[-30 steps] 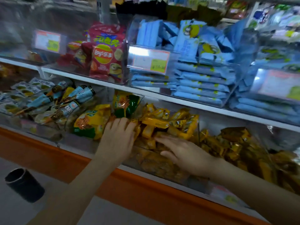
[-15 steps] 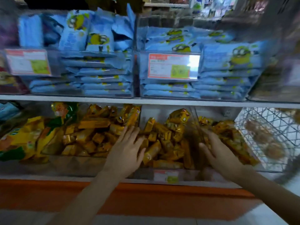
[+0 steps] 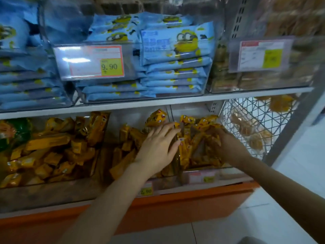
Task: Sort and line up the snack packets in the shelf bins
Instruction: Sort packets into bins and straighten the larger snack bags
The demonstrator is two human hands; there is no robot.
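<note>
Dim, soft light; glare whitens the price tag point(image 3: 91, 62), while motion blur and wide-angle bending smear the edges.

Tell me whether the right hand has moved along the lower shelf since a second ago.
Yes. The right hand moved rightward: it was on the yellow packets two bins from the wire basket; now it grips yellow packets in the bin beside it.
</note>
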